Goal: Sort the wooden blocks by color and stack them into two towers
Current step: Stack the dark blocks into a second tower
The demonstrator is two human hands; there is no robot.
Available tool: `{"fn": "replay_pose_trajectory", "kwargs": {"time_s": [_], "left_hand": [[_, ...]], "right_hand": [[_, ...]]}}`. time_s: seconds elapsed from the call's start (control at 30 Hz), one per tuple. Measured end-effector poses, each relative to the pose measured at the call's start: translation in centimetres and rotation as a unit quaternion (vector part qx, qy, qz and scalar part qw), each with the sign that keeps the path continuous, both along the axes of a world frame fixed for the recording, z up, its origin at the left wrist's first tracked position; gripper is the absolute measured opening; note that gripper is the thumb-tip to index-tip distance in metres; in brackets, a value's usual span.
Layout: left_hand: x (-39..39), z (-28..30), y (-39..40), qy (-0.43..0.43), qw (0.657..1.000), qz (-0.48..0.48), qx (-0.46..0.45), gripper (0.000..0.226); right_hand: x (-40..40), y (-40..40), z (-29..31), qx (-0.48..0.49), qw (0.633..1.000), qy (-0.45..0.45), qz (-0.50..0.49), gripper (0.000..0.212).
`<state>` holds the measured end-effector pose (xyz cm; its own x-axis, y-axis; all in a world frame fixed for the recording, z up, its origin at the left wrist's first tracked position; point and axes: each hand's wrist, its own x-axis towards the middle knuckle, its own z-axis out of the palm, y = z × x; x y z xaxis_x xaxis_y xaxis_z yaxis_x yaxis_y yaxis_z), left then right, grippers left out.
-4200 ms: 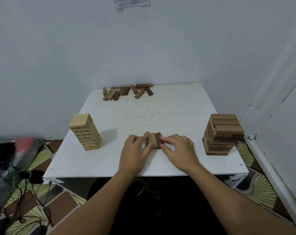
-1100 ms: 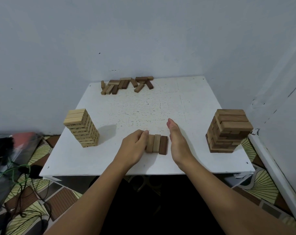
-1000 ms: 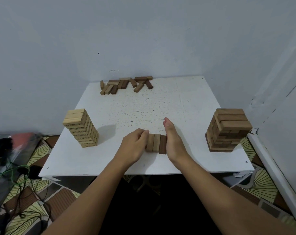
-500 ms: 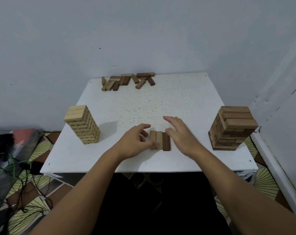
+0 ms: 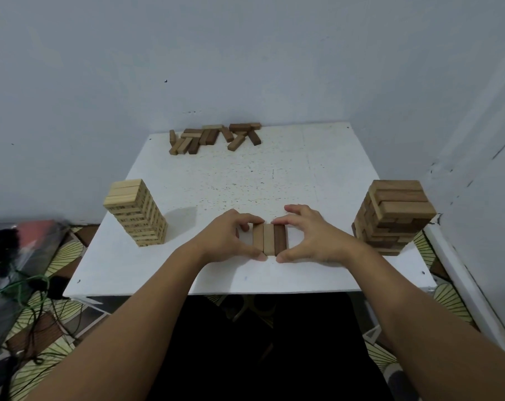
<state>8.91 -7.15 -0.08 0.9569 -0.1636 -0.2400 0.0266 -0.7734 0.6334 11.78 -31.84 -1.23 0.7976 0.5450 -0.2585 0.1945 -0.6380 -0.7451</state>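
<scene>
Blocks come first: three blocks [image 5: 269, 239] lie flat side by side near the front edge of the white table [image 5: 303, 175], about in the middle of that edge. Their long sides run from the front edge toward the back edge. Two are brown, one of them much darker, and the middle one is pale.

One hand is on each side of the row. The left hand [image 5: 228, 238] curls round the left part of the row, with its thumb at the near ends and its fingers at the far ends. The right hand [image 5: 309, 238] does the same on the right part. Both pinch the row along its length, end to end. Both hands are just as near, so either could lift.

The light tower [image 5: 135, 212] stands by the left edge. The dark tower [image 5: 392, 217] stands by the right edge. Each is well apart from the row, so I think the row must be carried sideways, left or right.

More loose blocks [image 5: 213, 137] lie in a messy heap at the back edge, close to the wall [image 5: 245, 53].

The table top is flat with small specks. It sits in a corner of the room. The floor [image 5: 57, 256] on the left has a leaf pattern and some wires [image 5: 20, 293].
</scene>
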Motion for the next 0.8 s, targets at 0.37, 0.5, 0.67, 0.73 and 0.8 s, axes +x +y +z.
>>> {"fn": "replay_pose_trajectory", "kwargs": {"time_s": [0.37,0.5,0.67,0.73,0.8], "left_hand": [[-0.1,-0.4,-0.4,0.001,1.000,-0.020,-0.002,0.072],[-0.3,-0.1,-0.4,-0.011,1.000,-0.026,-0.010,0.070],[-1.0,2.5,0.6,-0.045,0.998,-0.024,-0.033,0.064],[-1.2,4.1,1.0,-0.068,0.997,-0.016,-0.037,0.065],[-1.4,5.9,1.5,-0.093,0.995,-0.008,-0.033,0.066]], "right_hand": [[-0.6,0.3,-0.5,0.006,0.999,-0.049,-0.015,0.073],[-1.1,0.6,-0.5,0.015,0.997,-0.079,-0.023,0.071],[-1.5,1.9,1.3,0.057,0.992,-0.105,-0.032,0.070],[-1.3,2.7,2.6,0.066,0.988,-0.133,-0.031,0.072],[-1.2,3.4,4.3,0.077,0.984,-0.157,-0.030,0.073]]}}
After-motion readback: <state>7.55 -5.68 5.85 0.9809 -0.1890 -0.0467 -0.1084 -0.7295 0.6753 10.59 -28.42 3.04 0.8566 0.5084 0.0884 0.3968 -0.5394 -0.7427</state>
